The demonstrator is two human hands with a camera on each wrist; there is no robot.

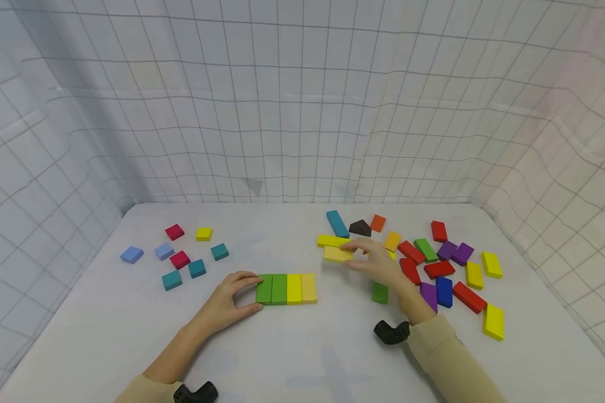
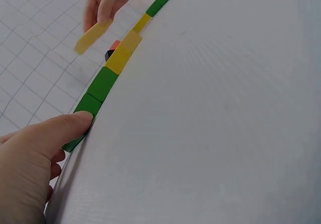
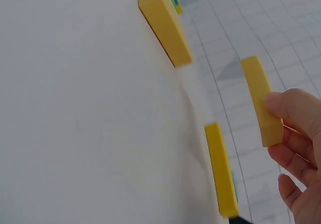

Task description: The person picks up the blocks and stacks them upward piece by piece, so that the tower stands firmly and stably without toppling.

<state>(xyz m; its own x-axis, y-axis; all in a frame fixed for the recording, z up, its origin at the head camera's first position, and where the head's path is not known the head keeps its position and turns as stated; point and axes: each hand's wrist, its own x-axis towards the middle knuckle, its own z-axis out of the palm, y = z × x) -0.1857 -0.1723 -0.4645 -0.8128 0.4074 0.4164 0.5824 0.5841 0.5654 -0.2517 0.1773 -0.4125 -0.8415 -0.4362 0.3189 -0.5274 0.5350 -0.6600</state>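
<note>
A pale yellow block [image 1: 335, 254] hangs just above the surface [image 1: 262, 352], pinched between the thumb and fingers of a person's right hand [image 1: 375, 263], with a brighter yellow bar [image 1: 330, 240] lying just beyond it. To its left, 4 blocks lie side by side and touching: a left green block [image 1: 264, 289], a second green block [image 1: 279, 289], a yellow block [image 1: 294, 289] and a light orange block [image 1: 309, 288]. The left hand [image 1: 224, 302] grips the row's left end, its thumb and fingers clamped on the near and far ends of the left green block. Farther left, 8 small blocks sit apart: 3 teal, 2 crimson, 2 pale blue and 1 yellow. A teal bar [image 1: 337, 224], a dark brown block [image 1: 360, 228] and many-colored blocks spread to the right. Tan sleeves [image 1: 451, 358] cover both forearms near black wrist devices [image 1: 391, 332]; a white, grid-lined backdrop [image 1: 302, 112] rises behind.
</note>
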